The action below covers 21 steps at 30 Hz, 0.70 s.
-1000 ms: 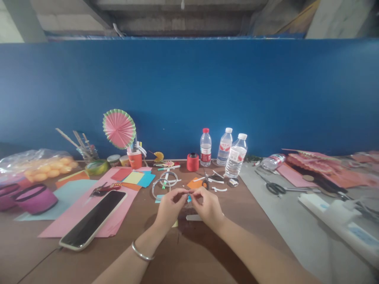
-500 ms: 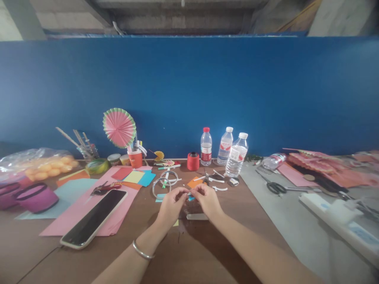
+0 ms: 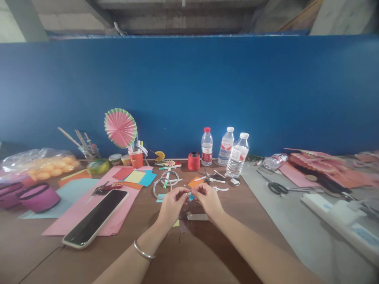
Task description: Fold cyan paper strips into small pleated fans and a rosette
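My left hand (image 3: 173, 204) and my right hand (image 3: 209, 202) meet above the middle of the brown table. Both pinch a small pale piece (image 3: 190, 193) between thumb and forefinger; it is too small to name. A silver bangle (image 3: 143, 252) circles my left wrist. Beneath my right hand lies a flat whitish strip (image 3: 197, 217). Just beyond the fingers are a blue paper scrap (image 3: 191, 197), an orange paper piece (image 3: 195, 182) and several white strips (image 3: 221, 189). A coil of silvery wire (image 3: 156, 192) rests beyond my left hand.
A red thread spool (image 3: 194, 161) and water bottles (image 3: 237, 156) stand at the back. A phone (image 3: 96, 219) lies on pink paper (image 3: 124, 213) at left, near a pleated fan (image 3: 120, 128) in an orange cup (image 3: 136, 159). Scissors (image 3: 276, 187) and a power strip (image 3: 319, 211) lie right.
The whole view has shifted very slightly, with things sitting a little further right. Both hands keep their pinch, and the fingers have barely moved.
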Motion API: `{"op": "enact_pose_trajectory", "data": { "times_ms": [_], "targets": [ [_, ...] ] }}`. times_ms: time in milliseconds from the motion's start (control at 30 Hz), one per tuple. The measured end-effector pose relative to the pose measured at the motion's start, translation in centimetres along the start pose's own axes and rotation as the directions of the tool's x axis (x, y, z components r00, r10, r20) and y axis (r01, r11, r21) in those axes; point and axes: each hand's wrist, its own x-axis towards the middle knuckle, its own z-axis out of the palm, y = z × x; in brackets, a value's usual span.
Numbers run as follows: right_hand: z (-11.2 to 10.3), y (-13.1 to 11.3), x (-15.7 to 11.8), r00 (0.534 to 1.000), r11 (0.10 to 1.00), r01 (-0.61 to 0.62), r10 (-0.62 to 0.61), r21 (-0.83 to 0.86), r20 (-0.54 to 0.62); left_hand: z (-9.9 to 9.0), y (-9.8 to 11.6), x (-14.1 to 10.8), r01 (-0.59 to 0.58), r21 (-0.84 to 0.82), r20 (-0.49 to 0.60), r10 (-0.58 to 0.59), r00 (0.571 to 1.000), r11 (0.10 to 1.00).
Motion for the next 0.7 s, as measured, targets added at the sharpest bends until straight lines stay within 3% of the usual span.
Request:
{"op": "enact_pose_trajectory", "data": {
  "times_ms": [300, 533, 600, 700],
  "targets": [
    [0.3, -0.7, -0.2, 0.997, 0.984, -0.073, 0.074, 0.164, -0.005, 0.2, 0.2, 0.0, 0.034, -0.088, -0.003, -0.035, 0.999, 0.996],
    [0.1, -1.5, 0.1, 0.980, 0.884, -0.141, 0.188, 0.446, -0.063, 0.1, 0.2, 0.1, 0.049, -0.139, -0.031, -0.054, 0.998, 0.989],
    [-0.1, -1.7, 0.2, 0.977, 0.876, -0.161, 0.205, 0.455, -0.050, 0.0, 0.3, 0.2, 0.076, -0.133, -0.059, -0.084, 0.995, 0.988],
    [0.0, -1.7, 0.1, 0.980, 0.911, -0.198, 0.189, 0.362, 0.062, 0.0, 0.6, 0.1, 0.084, -0.137, -0.041, -0.090, 0.995, 0.987]
  ]
}}
